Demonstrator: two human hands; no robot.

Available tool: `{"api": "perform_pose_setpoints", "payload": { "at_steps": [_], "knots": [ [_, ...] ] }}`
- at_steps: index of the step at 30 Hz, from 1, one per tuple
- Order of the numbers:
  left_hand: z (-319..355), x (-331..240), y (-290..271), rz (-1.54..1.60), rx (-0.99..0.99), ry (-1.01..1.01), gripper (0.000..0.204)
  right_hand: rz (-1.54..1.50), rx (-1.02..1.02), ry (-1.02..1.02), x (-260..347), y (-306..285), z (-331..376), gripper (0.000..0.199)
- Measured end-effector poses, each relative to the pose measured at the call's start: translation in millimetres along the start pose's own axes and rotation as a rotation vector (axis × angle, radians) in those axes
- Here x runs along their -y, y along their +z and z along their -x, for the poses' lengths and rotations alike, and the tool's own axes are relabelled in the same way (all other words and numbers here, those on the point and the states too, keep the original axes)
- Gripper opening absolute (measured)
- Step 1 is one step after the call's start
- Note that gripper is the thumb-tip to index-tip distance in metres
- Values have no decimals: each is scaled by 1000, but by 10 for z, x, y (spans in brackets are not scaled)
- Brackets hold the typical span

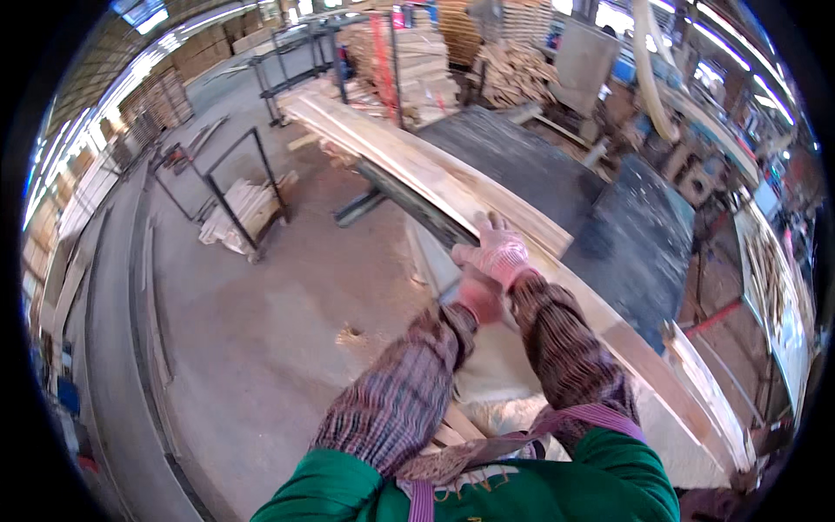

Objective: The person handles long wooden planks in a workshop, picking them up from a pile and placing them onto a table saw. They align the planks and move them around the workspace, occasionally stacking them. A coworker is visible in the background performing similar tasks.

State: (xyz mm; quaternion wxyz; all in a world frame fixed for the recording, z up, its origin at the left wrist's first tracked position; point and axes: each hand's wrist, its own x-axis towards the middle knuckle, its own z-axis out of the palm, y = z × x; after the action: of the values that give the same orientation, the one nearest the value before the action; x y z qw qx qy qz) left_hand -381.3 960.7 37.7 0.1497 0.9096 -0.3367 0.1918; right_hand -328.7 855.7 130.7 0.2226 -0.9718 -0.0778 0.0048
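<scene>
Pink gloves on both hands point(497, 252), plaid sleeves point(400, 391), green top point(348, 491)

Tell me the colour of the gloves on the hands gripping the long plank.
Pink, seen in the head view: right hand and left hand.

I see open concrete floor point(261, 322) left of long plank stack point(409, 165); metal rack point(239, 187) obstructs far left; dark machine table point(639, 235) blocks right side.

A long pale wooden plank point(409, 161) lies flat on top of a stack of similar boards, running diagonally from the upper left toward the lower right. Its surface is rough-sawn, light yellowish, with a straight edge facing the floor side. It rests level on the stack, its near part under gloved hands.
</scene>
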Motion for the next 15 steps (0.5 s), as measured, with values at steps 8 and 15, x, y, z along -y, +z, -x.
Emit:
{"api": "perform_pose_setpoints", "payload": {
  "at_steps": [8, 15],
  "knots": [
    [3096, 1063, -643, 709, 448, -393, 71, 439, -14, 250, -14, 962, -537, 97],
    [3810, 2772, -628, 524, 612, -750, 79, 623, -105, 281, 269, 961, -625, 96]
  ]
}}
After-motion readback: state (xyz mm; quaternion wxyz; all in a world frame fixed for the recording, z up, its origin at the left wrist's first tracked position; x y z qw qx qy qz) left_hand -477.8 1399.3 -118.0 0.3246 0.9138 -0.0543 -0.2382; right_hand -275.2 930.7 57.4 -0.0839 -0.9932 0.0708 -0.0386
